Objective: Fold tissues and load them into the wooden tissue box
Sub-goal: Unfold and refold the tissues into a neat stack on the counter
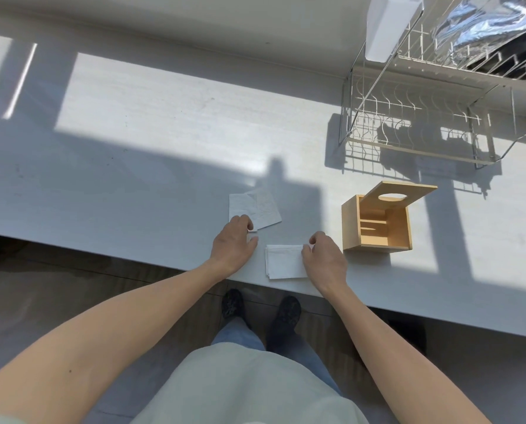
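We note a folded tissue [286, 261] lying flat near the table's [133, 148] near edge, its lower margin close to the drop. Our right hand [324, 258] has thumb and forefinger curled onto the tissue's far right corner, pinching it by the look of it. Just left of it, our left hand [234, 243] rests on the table with fingers curled at the near corner of a loose pile of unfolded tissues [254, 211]; a scrap of white shows under the fingertips, but we cannot tell whether they grip it or merely press on it. The wooden tissue box [378, 223] stands to the right of the folded piece, near but apart, its lid [401, 194] with the oval slot tipped back and the interior showing no tissue. Further right and far stands a wire dish rack [424, 117]. Risks as we judge them: the folded tissue could spring open when lifted by one corner, or slip off the near edge; a careless reach could knock the propped lid shut; thin sheets may tear or come away two at once.
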